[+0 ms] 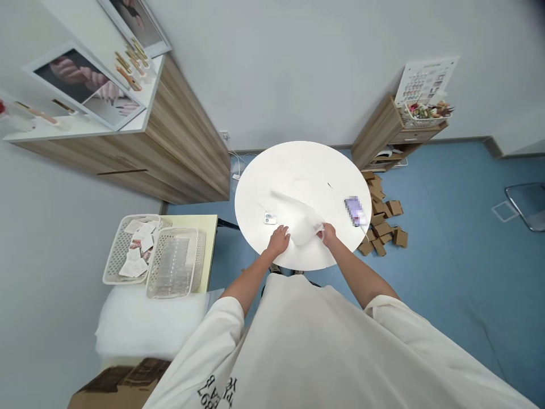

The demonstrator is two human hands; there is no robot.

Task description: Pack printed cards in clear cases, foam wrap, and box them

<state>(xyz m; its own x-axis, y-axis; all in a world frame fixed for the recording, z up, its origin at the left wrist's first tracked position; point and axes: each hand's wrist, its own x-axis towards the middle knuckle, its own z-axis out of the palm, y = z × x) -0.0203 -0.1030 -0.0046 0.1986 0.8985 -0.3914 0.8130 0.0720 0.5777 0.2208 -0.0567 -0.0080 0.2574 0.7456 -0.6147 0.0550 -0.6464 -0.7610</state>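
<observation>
A thin white sheet [303, 225] on the round table's [261, 176] near half
Our right hand [327, 233] pinches its edge; our left hand [279, 240] curls beside it, whether gripping we cannot tell.

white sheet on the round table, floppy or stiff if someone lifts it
Probably floppy: the white sheet looks soft and crumpled where it meets the right hand. It seems thin and filmy, so likely light for its size.
</observation>
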